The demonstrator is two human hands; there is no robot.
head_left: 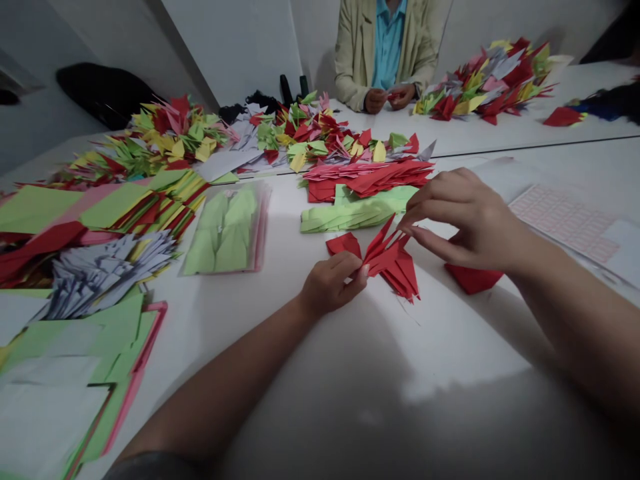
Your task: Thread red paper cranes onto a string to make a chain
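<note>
A red origami crane (376, 255), its narrow points standing up, is pinched at its left side between the thumb and fingers of my left hand (334, 283). My right hand (463, 217) reaches in from the right, thumb and fingertips closed together at one of its upper points. Just under and beside the crane lie more red folded paper pieces (403, 275), partly overlapped by it. Behind the hands are a row of light green folded strips (345, 219) and a stack of red folded papers (367, 177). Another red folded piece (473, 278) rests beneath my right wrist.
Piles of coloured folded paper (170, 137) line the back, with another heap (493, 80) at far right. Left are grey folded pieces (110, 270), green sheets (125, 333) and a clear packet (225, 230). A person (387, 60) sits opposite, hands on something small and red.
</note>
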